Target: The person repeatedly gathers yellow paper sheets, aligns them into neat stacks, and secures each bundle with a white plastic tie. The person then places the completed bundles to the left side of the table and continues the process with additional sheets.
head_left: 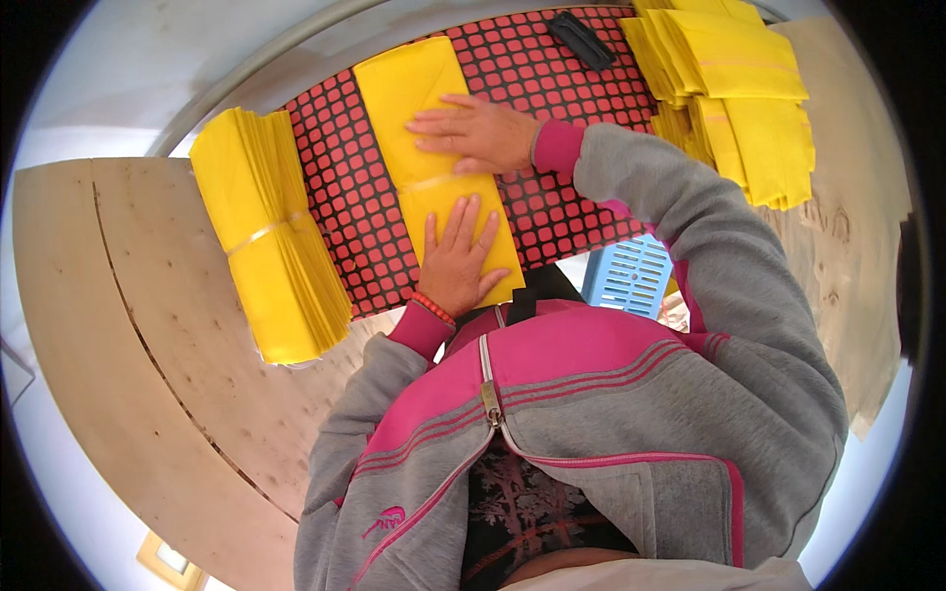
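Observation:
A long yellow folded sheet (412, 84), of paper or cloth, lies on a red-and-black patterned mat (522, 69), with a pale band across its middle. My right hand (478, 136) rests flat on its far half, fingers pointing left. On the near half lies my left hand (456, 258), fingers spread and a red bead bracelet at the wrist. Neither hand grips anything. Whether the yellow piece is one sheet or several layers, I cannot tell.
To the left stands a thick banded bundle of yellow sheets (271, 236). More yellow bundles (749, 108) are piled at the far right. A black object (581, 40) lies on the mat's far edge. Below the mat's near edge shows a blue slotted basket (629, 276). Wooden boards (89, 295) flank the mat.

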A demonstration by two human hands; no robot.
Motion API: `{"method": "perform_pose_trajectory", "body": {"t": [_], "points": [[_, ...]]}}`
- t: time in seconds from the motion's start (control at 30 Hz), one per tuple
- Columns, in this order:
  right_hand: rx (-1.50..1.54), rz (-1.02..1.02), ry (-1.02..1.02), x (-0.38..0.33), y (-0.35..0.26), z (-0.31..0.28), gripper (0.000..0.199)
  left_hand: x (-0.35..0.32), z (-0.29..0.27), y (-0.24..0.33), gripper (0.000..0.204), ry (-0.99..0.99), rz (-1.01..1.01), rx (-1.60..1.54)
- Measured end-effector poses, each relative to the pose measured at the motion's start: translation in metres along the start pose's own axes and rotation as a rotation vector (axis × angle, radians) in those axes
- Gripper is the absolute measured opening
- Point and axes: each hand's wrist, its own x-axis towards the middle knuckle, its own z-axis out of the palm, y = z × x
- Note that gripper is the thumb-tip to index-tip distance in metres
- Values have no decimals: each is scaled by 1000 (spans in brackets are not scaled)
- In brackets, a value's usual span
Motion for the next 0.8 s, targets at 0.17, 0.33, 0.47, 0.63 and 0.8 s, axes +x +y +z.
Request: {"method": "perform_pose_trajectory", "body": {"t": [0.17,0.33,0.47,0.63,0.8], "points": [[29,64,30,41,61,13,63,0,1,-4,77,6,-25,-46],[8,312,31,70,110,38,64,0,6,-7,79,26,-44,-58],[116,391,84,77,120,40,58,2,5,-8,78,34,-39,-54],[135,674,640,48,100,4,35,2,5,-9,75,18,-17,-68],[634,1023,705,-40,5,-11,42,-25,-2,-16,66,350,-155,-402]]}}
